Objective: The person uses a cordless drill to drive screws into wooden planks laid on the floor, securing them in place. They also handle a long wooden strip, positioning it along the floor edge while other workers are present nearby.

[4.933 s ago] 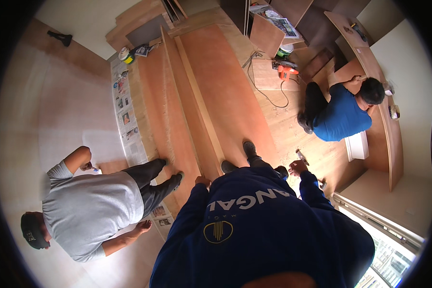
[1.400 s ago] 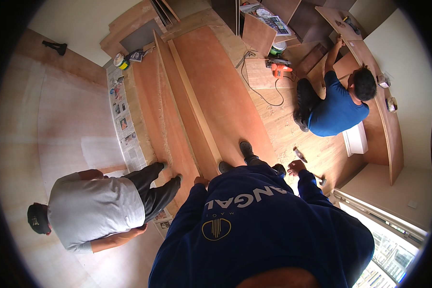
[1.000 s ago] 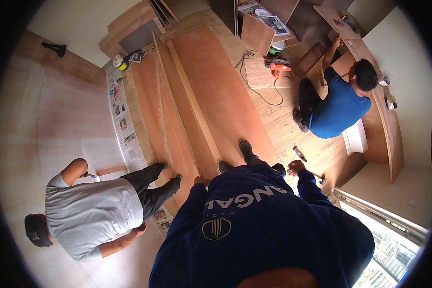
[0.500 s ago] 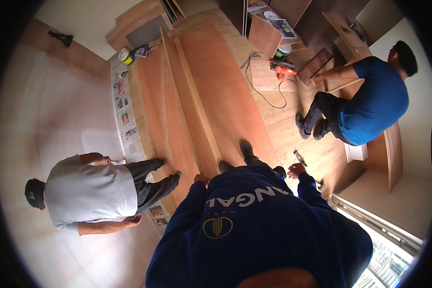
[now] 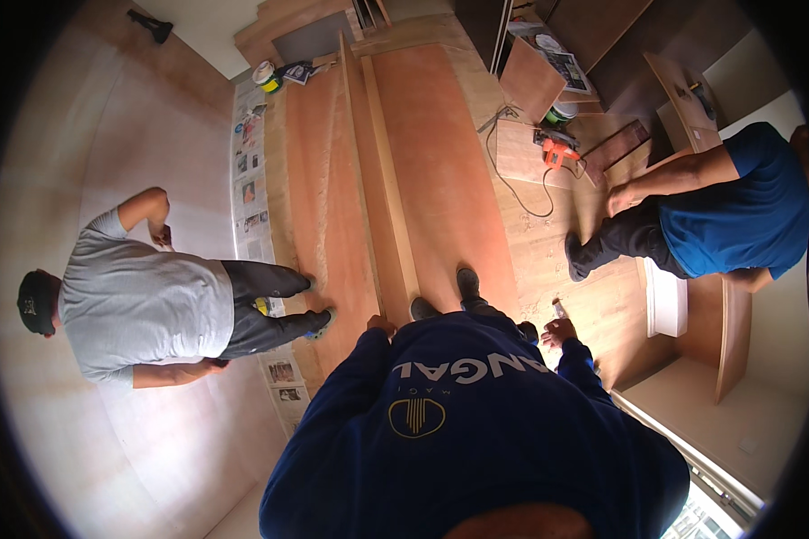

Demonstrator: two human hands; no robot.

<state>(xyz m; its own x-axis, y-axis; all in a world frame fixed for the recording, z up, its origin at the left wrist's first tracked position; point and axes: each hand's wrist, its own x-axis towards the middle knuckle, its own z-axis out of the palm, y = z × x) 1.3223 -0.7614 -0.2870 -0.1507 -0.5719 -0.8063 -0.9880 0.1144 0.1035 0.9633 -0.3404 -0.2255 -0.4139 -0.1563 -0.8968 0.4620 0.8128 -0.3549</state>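
Observation:
My left hand (image 5: 381,324) is low by my left side, its fingers closed, close to the near end of a long upright board (image 5: 361,171) and the pale wood strip (image 5: 391,180) beside it. What it grips, if anything, is too small to tell. My right hand (image 5: 560,333) is curled in front of my right hip. Just beyond its fingers shows a small pale, bottle-like object (image 5: 559,308); whether the hand touches it I cannot tell. Under my shoes lies a broad reddish plywood sheet (image 5: 445,153).
A person in grey (image 5: 153,305) stands at left, a person in blue (image 5: 733,211) bends at right. An orange circular saw (image 5: 559,149) with a looping cord (image 5: 511,198) rests on a board. Newspapers (image 5: 252,198) line the left wall; a paint bucket (image 5: 266,77) stands far left.
The view has shifted, moving the floor things rightward. The person in grey has raised and bent the far arm; the person in blue has turned and moved right. My hands stay low, closed.

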